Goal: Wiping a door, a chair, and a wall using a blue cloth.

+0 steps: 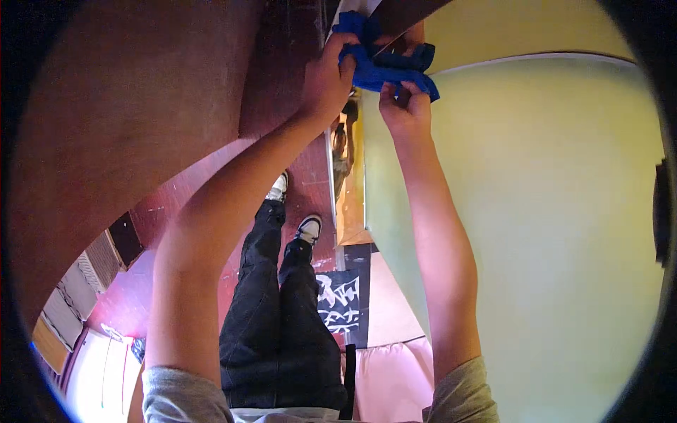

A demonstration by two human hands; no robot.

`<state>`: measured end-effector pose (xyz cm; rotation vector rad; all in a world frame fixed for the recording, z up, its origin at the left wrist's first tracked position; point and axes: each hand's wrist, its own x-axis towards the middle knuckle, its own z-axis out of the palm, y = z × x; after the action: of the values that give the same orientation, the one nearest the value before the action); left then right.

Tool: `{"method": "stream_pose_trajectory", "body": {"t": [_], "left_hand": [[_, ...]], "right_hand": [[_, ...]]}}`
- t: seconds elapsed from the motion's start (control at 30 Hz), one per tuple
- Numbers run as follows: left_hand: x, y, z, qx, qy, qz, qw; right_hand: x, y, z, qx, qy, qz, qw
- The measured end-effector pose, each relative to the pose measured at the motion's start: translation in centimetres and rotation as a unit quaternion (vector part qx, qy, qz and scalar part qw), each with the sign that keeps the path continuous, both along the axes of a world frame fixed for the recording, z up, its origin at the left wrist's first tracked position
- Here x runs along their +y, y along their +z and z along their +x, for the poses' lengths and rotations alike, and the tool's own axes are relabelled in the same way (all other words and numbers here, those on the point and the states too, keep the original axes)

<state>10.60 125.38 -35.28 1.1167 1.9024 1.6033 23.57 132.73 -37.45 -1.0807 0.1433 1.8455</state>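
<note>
Both my arms reach forward to the top of the view. My left hand [330, 76] grips the left end of a blue cloth [378, 71], thumb and fingers around it. Pinched in the fingers of my right hand [407, 106] is the cloth's lower right edge. Behind the cloth a dark, glossy surface [407, 13] shows what looks like a reflection of a hand and the cloth. Folds of cloth hide some fingertips and the exact contact with that surface.
A pale green wall [550, 211] stands close at the right, a brown panel [132, 95] at the left. Below are a reddish floor [312, 164], a mirror-like strip [349, 211], a black sheet with white characters [341, 296], pink fabric [394, 375] and cardboard boxes [100, 261].
</note>
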Motion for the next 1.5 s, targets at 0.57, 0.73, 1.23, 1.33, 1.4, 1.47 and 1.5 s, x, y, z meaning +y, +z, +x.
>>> {"method": "stream_pose_trajectory", "body": {"t": [0.57, 0.73, 1.23, 1.33, 1.4, 1.47, 1.5], "left_hand": [[2.7, 30.8, -0.4, 0.082, 0.010, 0.211, 0.974], [2.7, 38.8, -0.3, 0.108, -0.016, 0.294, 0.949], [7.4, 66.5, 0.4, 0.034, -0.012, 0.432, 0.901], [8.0, 71.1, 0.2, 0.053, 0.031, 0.458, 0.887], [7.1, 73.0, 2.0, 0.058, 0.044, 0.468, 0.881], [6.8, 75.6, 2.3, 0.060, 0.058, 0.498, 0.863], [7.0, 76.7, 2.0, 0.075, 0.080, 0.490, 0.865]], "right_hand": [[1.7, 36.5, -1.1, -0.006, -0.040, 0.043, 0.998], [0.8, 44.4, -0.2, -0.048, -0.036, 0.093, 0.994], [0.4, 73.3, -0.5, -0.237, -0.083, 0.465, 0.849], [-3.3, 78.1, -3.9, -0.179, -0.177, 0.530, 0.810], [-1.7, 77.9, -2.9, -0.333, -0.263, 0.567, 0.706], [-0.5, 78.1, -3.0, -0.462, -0.332, 0.586, 0.577], [-0.1, 78.5, -3.4, -0.548, -0.361, 0.582, 0.480]]}}
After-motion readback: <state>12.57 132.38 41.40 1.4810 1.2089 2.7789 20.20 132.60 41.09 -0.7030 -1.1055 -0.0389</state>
